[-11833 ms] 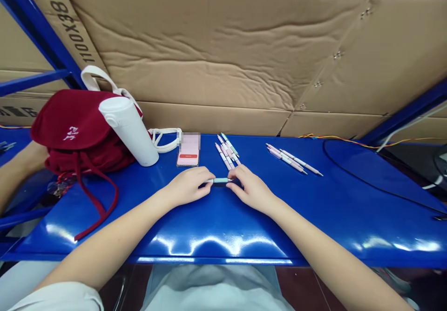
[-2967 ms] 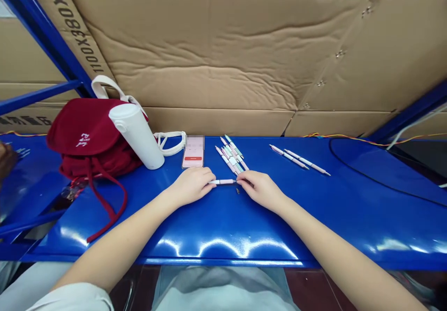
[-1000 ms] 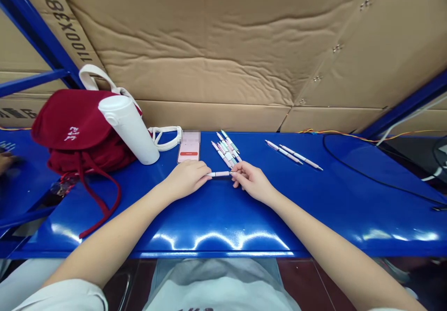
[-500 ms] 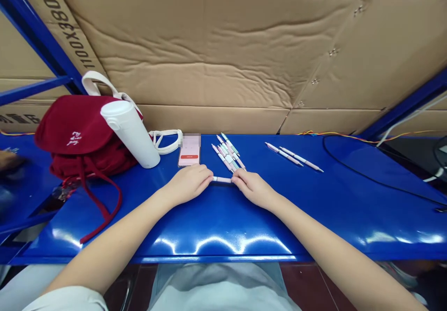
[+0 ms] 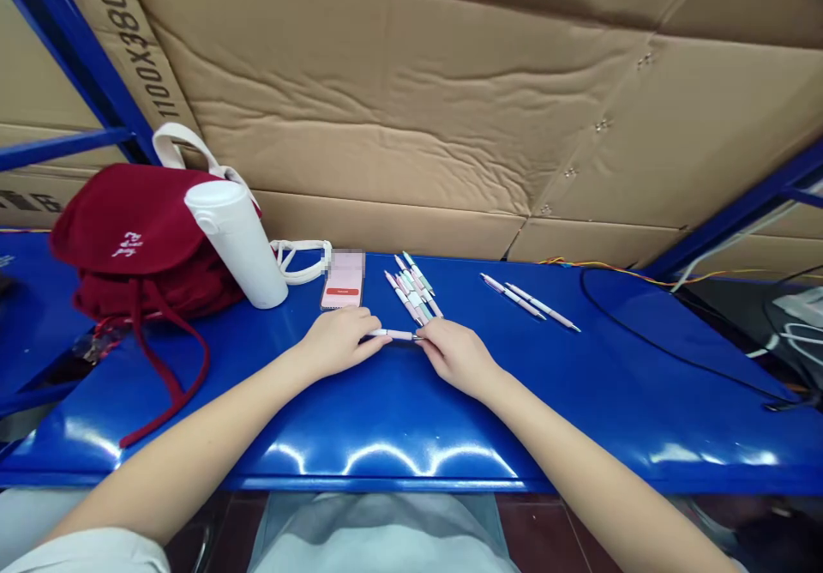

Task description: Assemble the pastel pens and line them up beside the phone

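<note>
A pale pink and white pen point(image 5: 397, 334) lies crosswise between my two hands, just over the blue surface. My left hand point(image 5: 339, 341) is closed round its left end, the thumb along the barrel. The fingers of my right hand point(image 5: 455, 352) pinch the metal tip at the other end. Just beyond my right hand is a loose pile of several pens point(image 5: 415, 288) in pink, white and mint green. Two more pens point(image 5: 531, 300) lie side by side farther right. Beyond my left hand a phone point(image 5: 343, 281) with a pink screen lies flat.
A dark red bag point(image 5: 147, 238) stands at the left, with a white bottle point(image 5: 241, 243) leaning against it and a white strap point(image 5: 302, 264) beside. A black cable point(image 5: 643, 324) crosses the right of the blue table point(image 5: 386, 419). Cardboard point(image 5: 386, 110) walls the back.
My left hand's grip has shifted along the pen, and its thumb now extends over the barrel. More of the pen's metal tip shows by my right hand. The view has tilted slightly.
</note>
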The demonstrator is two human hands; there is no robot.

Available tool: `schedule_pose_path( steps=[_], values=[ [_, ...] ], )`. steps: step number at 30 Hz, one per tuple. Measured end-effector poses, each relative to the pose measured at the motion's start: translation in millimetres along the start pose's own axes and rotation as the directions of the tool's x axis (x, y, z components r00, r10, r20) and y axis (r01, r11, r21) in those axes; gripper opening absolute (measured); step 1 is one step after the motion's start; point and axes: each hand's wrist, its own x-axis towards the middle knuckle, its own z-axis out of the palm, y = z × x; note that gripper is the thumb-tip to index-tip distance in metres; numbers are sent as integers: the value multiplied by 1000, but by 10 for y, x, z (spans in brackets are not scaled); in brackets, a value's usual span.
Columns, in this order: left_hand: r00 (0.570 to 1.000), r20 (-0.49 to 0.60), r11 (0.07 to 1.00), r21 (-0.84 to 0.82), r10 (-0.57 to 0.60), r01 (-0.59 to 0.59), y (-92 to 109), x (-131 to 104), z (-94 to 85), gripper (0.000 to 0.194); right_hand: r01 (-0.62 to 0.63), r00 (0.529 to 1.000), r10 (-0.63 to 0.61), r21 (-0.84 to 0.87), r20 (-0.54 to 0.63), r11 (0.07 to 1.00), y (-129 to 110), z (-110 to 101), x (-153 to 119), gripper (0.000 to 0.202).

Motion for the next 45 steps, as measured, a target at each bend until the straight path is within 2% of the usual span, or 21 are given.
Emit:
schedule_pose_path(
  steps=[4,13,15,18,22,26,29,34,37,41,45],
  values=[
    [1000,-6,1000,-18,13,-13,-26,-2,19,37,-7,998,11,-62,54,998,-26,-20,11,22],
    [999,-17,1000,13,28,-28,-22,0,-3,36,-86,984,76,58,164,995,-14,-22,30,31],
    [999,-19,999,9,34,-34,-24,2,-7,35,-119,981,101,105,164,987,-12,-16,27,26],
    [999,-15,999,3,31,-31,-30,5,-13,34,-175,979,155,164,129,971,-3,-2,15,33],
    [1000,-12,1000,9,15,-15,-23,5,-20,34,-163,985,150,169,88,972,3,-7,10,12],
    [1000,2,1000,3,18,-18,-2,7,-26,35,-103,992,88,176,94,979,-12,-48,30,19],
    [1000,-5,1000,-10,23,-23,7,6,-23,35,-110,987,88,166,137,980,-27,-70,41,28],
    [999,-16,999,-15,36,-36,4,1,8,32,-164,984,149,167,99,972,-34,-84,26,24],
    [999,-17,999,-21,29,-29,6,-3,12,31,-132,989,119,153,90,980,-43,-99,23,13],
    [999,-12,999,-30,45,-45,26,-10,-18,33,-106,986,89,121,138,987,-63,-122,31,26],
    [996,-12,995,-48,87,-87,37,-13,-34,30,-145,982,126,136,138,980,-77,-145,29,23]
  ],
)
